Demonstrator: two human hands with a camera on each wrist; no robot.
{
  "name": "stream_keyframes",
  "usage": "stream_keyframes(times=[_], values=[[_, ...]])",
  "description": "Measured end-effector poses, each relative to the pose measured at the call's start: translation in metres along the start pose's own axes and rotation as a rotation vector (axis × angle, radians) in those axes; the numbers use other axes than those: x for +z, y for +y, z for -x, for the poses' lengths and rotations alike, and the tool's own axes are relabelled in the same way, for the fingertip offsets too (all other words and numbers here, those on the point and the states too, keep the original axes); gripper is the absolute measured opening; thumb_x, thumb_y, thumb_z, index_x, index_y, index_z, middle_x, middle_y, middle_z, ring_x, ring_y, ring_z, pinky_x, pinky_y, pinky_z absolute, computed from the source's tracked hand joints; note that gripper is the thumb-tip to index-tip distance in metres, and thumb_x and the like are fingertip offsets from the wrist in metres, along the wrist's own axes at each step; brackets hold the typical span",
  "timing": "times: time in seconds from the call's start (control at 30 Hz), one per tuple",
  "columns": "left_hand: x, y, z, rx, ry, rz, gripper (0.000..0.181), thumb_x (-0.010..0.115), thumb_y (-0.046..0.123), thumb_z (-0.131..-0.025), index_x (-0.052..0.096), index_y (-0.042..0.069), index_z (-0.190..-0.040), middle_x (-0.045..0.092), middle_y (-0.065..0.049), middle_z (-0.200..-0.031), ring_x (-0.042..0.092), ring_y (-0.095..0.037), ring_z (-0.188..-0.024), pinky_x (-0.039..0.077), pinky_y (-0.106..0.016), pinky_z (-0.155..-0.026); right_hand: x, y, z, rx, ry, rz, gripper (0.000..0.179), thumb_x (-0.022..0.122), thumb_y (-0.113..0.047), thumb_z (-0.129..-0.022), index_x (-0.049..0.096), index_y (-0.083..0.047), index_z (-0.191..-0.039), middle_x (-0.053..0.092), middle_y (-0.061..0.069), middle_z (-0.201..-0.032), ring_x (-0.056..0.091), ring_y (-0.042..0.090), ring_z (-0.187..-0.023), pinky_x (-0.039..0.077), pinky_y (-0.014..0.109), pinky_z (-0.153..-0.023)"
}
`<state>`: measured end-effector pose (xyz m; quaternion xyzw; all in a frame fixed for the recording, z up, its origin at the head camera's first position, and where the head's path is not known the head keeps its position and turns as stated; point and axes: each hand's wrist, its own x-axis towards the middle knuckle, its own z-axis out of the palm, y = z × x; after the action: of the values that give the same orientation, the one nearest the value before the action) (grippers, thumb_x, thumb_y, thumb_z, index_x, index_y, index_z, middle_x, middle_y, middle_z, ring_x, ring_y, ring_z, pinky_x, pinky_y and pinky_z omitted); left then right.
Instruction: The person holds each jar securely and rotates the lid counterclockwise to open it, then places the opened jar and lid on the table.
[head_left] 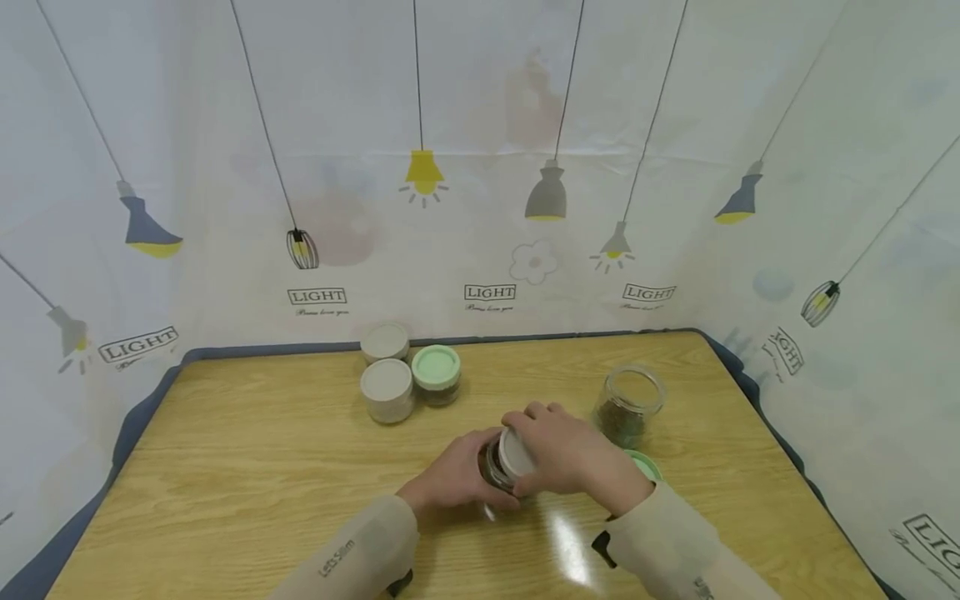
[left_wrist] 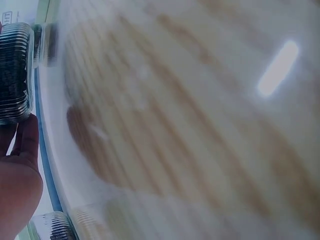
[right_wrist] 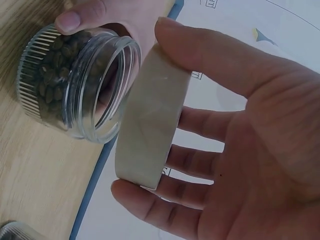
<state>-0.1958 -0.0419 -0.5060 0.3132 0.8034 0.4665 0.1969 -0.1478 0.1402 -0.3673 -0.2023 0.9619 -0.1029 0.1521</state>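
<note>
Your left hand [head_left: 459, 478] grips the tilted jar [right_wrist: 75, 102], your right hand [head_left: 561, 448] the pale lid [right_wrist: 151, 120]; overtipping could spill beans [right_wrist: 52, 82].

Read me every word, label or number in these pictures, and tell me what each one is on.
"LIGHT": printed several times on the wall covering.
"Lets", then a word too small to be sure of: left sleeve.
Script under "LIGHT": too blurred to read.
Lettering on the right sleeve: too small.
</note>
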Motion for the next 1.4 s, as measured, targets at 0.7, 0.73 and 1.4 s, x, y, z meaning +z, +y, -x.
stream_keyframes(times=[0.7, 0.73, 1.4], values=[[-0.004, -0.004, -0.022, -0.049, 0.063, -0.061, 0.090, 0.089, 0.045, -0.064, 0.046, 0.028, -0.142, 0.058, 0.011, -0.132, 0.055, -0.011, -0.121, 0.042, -0.039, -0.107, -0.002, 0.027, 0.033, 0.115, -0.041, -0.040, 0.080, 0.083, -0.044, -0.069, 0.050, -0.006, -0.133, 0.058, 0.008, -0.121, 0.055, 0.022, -0.102, 0.050, 0.040, -0.075], [-0.005, -0.003, -0.024, -0.053, 0.068, -0.063, 0.091, 0.089, 0.045, -0.064, 0.046, 0.028, -0.142, 0.058, 0.010, -0.133, 0.054, -0.012, -0.122, 0.041, -0.039, -0.108, -0.002, 0.029, 0.034, 0.117, -0.045, -0.040, 0.081, 0.083, -0.044, -0.070, 0.050, -0.006, -0.133, 0.057, 0.008, -0.121, 0.055, 0.022, -0.102, 0.050, 0.040, -0.075], [0.001, 0.006, -0.072, -0.035, 0.086, -0.094, 0.090, 0.089, 0.043, -0.065, 0.047, 0.023, -0.141, 0.061, 0.004, -0.131, 0.056, -0.015, -0.122, 0.042, -0.039, -0.108, 0.019, 0.058, 0.053, 0.178, -0.100, -0.157, 0.076, 0.085, -0.039, -0.070, 0.051, -0.012, -0.132, 0.055, 0.017, -0.113, 0.056, 0.026, -0.093, 0.052, 0.046, -0.075]])
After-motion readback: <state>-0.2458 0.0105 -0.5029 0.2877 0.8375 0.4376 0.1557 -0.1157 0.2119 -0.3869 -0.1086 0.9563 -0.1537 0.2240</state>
